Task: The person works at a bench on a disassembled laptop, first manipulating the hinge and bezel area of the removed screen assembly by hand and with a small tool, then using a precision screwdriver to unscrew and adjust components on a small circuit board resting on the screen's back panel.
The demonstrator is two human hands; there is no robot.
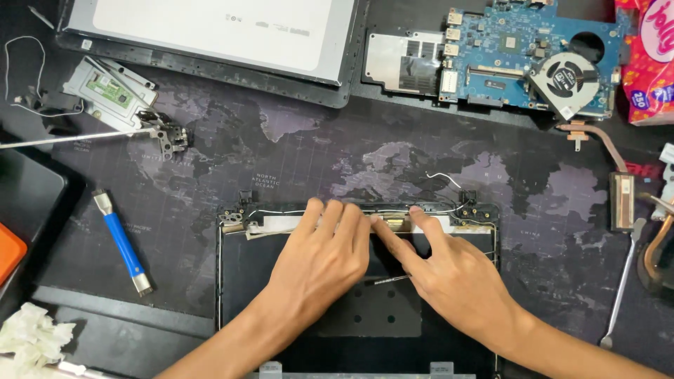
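L edge: orange-and-black case at the worktop's left edge; crumpled white tissue at the front-left corner.
Blue tool: blue-handled driver w/ metal ends, lying diagonally, well left of the hands.
Back-left: small metal bracket w/ green board plus a hinge piece; a thin rod runs off to the left edge.
Back edge: display panel, pale face up.
Front centre: black laptop lid shell, long axis L–R, thin cables along its far rim.
Left hand: flat on the shell, fingers spread & extended, tips pressing the pale strip at the far rim; gripping nothing.
Gold connector: on the far rim, between the two hands, just R of the left fingertips.
Right hand: index tip right beside the connector, nearer than the left; other fingers loosely extended, clenched on nothing. Thin metal probe lies under it, can't tell if touched.
Back-right: blue motherboard w/ fan.
R edge: copper heat pipe, metal spudger, pink packet at the back-right corner.
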